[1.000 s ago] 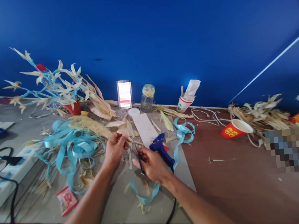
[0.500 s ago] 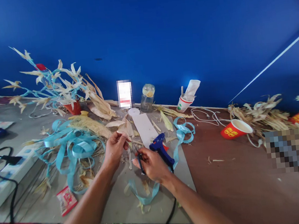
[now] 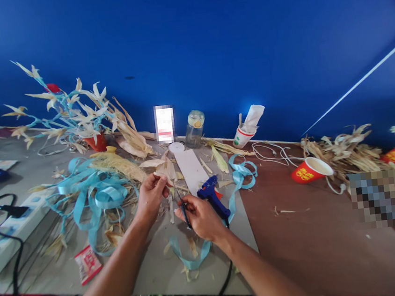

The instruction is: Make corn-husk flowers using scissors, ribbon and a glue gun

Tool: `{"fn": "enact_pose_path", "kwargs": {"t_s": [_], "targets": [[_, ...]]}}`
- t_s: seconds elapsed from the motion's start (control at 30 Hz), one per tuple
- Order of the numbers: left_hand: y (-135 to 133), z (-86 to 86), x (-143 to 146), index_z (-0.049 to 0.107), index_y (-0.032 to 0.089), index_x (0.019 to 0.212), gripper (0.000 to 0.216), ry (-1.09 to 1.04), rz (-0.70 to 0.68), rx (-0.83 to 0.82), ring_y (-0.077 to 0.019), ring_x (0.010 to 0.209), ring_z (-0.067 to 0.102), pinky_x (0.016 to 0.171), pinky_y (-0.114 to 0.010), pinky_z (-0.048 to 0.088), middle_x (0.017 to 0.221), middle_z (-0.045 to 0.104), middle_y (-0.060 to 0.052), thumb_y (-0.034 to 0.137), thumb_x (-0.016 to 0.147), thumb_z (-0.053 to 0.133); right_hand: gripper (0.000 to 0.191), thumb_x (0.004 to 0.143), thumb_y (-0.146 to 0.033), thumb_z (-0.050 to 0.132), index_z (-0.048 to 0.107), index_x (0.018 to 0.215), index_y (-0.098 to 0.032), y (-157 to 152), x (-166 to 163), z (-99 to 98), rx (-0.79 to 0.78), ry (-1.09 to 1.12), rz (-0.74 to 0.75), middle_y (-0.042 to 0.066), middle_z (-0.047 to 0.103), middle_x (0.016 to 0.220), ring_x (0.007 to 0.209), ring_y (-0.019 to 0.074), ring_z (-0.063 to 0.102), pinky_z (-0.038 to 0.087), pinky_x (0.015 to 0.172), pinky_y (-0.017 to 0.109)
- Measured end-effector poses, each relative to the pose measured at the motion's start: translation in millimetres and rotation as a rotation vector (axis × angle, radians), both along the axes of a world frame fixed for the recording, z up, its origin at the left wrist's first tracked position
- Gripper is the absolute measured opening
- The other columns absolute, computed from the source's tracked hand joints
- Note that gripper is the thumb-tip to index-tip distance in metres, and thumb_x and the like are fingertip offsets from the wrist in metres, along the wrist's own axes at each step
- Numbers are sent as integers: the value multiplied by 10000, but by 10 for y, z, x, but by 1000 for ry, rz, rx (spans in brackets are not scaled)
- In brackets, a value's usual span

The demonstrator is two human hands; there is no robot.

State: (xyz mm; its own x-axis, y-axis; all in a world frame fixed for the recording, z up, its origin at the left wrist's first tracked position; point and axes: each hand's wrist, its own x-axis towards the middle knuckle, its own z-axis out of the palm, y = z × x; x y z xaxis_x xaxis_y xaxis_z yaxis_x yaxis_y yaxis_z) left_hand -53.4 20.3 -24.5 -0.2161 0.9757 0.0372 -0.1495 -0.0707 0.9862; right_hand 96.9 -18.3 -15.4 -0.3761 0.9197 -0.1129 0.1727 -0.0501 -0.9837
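Note:
My left hand is closed in a pinch on a small pale piece of corn husk, mostly hidden by the fingers. Black-handled scissors are in my right hand, their narrow tips pointing up toward the husk piece. I cannot tell whether the tips touch it. A blue glue gun lies just beyond my right wrist. Light blue ribbon curls on the grey board below the hands. A white strip of card and more dry husk lie behind them.
At left are a tangle of blue ribbon, a power strip, a red packet and a husk-flower plant in a red pot. A glass jar, a white cup and a red paper cup stand rightward.
Almost nothing differs. Both hands hold nearly the same place, with the scissors and husk piece still in them; the view has shifted very slightly.

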Motion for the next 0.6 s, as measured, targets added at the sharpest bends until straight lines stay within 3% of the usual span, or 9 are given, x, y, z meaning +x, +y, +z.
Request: {"fn": "enact_pose_path", "kwargs": {"t_s": [0.6], "targets": [[20, -5, -28, 526, 157, 681, 206, 17, 3, -6, -54, 443, 429, 464, -192, 332, 577, 544, 39, 336, 762, 587, 161, 738, -280, 599, 618, 848, -163, 5, 0, -17, 79, -108, -13, -42, 523, 581, 517, 86, 435, 319, 482, 188]]}}
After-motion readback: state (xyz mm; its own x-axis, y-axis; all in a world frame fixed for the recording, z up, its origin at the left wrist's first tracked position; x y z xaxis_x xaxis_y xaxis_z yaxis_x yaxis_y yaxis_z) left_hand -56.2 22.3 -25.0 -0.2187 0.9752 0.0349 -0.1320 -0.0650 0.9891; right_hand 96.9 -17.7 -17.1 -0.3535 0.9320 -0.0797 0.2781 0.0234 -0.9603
